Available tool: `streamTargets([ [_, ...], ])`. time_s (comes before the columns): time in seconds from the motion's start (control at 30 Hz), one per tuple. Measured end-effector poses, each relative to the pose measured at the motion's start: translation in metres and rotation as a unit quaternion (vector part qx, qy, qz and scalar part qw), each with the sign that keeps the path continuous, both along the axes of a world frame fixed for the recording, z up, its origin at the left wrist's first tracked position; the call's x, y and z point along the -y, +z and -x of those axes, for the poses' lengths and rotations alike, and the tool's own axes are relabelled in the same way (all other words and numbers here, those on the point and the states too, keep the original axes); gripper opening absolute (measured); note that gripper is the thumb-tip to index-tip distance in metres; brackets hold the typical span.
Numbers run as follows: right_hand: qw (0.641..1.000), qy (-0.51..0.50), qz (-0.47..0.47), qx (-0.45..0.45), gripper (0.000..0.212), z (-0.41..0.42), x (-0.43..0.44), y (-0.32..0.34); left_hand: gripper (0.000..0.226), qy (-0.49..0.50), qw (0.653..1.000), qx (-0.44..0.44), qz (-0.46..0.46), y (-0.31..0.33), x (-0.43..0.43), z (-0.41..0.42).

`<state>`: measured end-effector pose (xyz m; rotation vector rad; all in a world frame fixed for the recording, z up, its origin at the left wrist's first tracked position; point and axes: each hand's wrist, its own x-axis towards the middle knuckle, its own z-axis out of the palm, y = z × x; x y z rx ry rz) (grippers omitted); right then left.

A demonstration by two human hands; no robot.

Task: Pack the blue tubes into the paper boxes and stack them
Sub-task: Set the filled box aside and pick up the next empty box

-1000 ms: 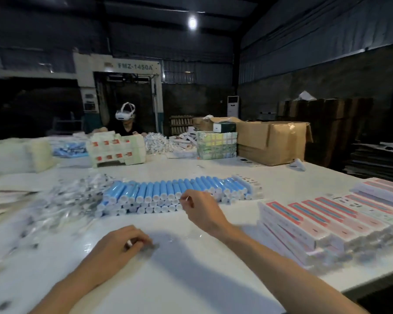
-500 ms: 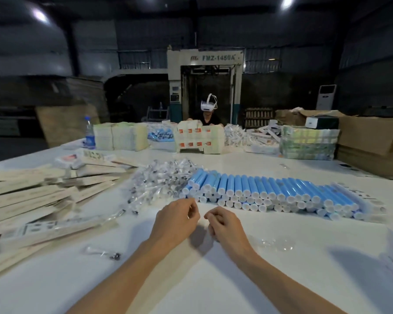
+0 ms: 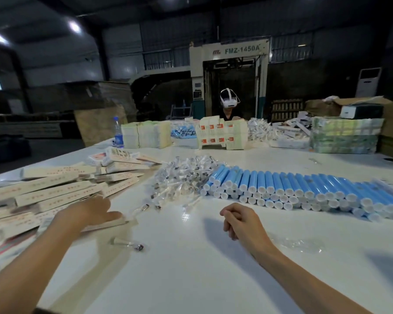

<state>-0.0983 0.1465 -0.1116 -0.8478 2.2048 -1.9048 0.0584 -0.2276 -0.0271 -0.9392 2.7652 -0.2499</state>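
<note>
Several blue tubes [image 3: 293, 184] with white caps lie stacked in a long row on the white table [image 3: 191, 275], right of centre. A loose heap of flat, unfolded paper boxes [image 3: 50, 191] covers the table's left side. My left hand [image 3: 86, 214] lies on the heap's near edge, fingers stretched out over one flat box [image 3: 123, 221], not closed around it. My right hand [image 3: 241, 223] hovers low over the bare table in front of the tubes, fingers curled in; nothing shows in it.
A pile of small clear-wrapped applicators [image 3: 184, 175] sits between boxes and tubes, with one loose applicator [image 3: 127, 243] near my left arm. A clear wrapper [image 3: 297, 244] lies to the right. Across the table are a person [image 3: 229, 105], packed box stacks [image 3: 222, 134] and a water bottle [image 3: 118, 132].
My view has swung left, bringing the flat boxes into sight. My left hand moved left from beside my right hand onto the flat box heap. My right hand stayed curled near the tubes.
</note>
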Motion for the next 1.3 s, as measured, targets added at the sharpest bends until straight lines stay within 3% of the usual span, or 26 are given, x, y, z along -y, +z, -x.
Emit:
streamTargets([
  [0.1,1.000,0.004,-0.004,-0.006,0.019,-0.001,0.000,0.000,0.066,-0.042,0.998,0.008,-0.053,-0.004,-0.001,-0.019],
  [0.2,1.000,0.014,-0.012,-0.017,0.020,-0.001,-0.002,-0.001,0.053,-0.064,0.996,-0.040,-0.042,-0.006,-0.009,-0.026],
  [0.33,0.999,0.023,-0.015,-0.023,0.022,-0.003,-0.002,-0.002,0.053,-0.068,0.988,-0.139,-0.017,-0.003,-0.015,-0.026],
  [0.5,0.999,0.020,-0.018,-0.026,0.021,-0.004,-0.002,0.000,0.057,-0.110,0.955,-0.270,-0.058,0.021,-0.046,-0.018],
  [0.6,0.999,0.018,-0.020,-0.025,0.020,-0.004,-0.003,0.001,0.050,-0.185,0.889,-0.386,-0.161,0.028,-0.081,-0.012],
  [0.7,1.000,0.013,-0.017,-0.019,0.019,-0.005,-0.004,0.003,0.039,-0.173,0.791,-0.463,-0.360,0.029,-0.122,0.006],
  [0.77,1.000,0.009,-0.015,-0.015,0.019,-0.005,-0.004,0.004,0.061,-0.091,0.723,-0.466,-0.502,0.028,-0.147,0.024],
  [0.87,1.000,0.003,-0.013,-0.010,0.020,-0.005,-0.005,0.005,0.089,-0.035,0.584,-0.427,-0.689,0.026,-0.172,0.047],
  [1.0,1.000,-0.012,-0.010,0.001,0.022,-0.006,-0.006,0.008,0.082,-0.047,0.479,-0.423,-0.768,0.008,-0.200,0.079],
  [1.07,0.999,-0.031,-0.015,-0.007,0.022,-0.006,-0.009,0.014,0.078,-0.048,0.451,-0.415,-0.789,-0.002,-0.214,0.091],
  [1.17,0.997,-0.069,-0.026,-0.034,0.020,-0.003,-0.016,0.026,0.073,-0.033,0.441,-0.436,-0.784,-0.017,-0.224,0.100],
  [1.3,0.983,-0.129,-0.102,-0.079,0.017,0.018,-0.021,0.046,0.048,-0.001,0.497,-0.452,-0.740,-0.034,-0.214,0.105],
])
